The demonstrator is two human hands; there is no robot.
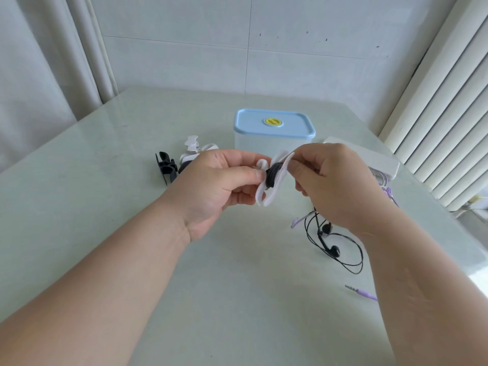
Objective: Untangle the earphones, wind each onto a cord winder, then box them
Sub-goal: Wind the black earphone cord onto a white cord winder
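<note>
Left hand [219,180] pinches the white winder [274,178] above mid-tabletop [105,207]. The right hand [335,180] has its grip closed on the winder's right flap. Black cord [353,262] is partly wound, and the earbuds [334,250] lie at 4 o'clock. Best to keep light tension, lay the turns side by side and feed slack slowly.

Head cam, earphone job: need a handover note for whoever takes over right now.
Left hand and right hand both pinch the white winder, held above the table.
Black earphones: some turns on the winder's core, buds and loops loose on the table.
Purple earphones unwound, by the right edge. Spare winders left of the box, lid on.
To do: finish black, wind purple, box both.
</note>
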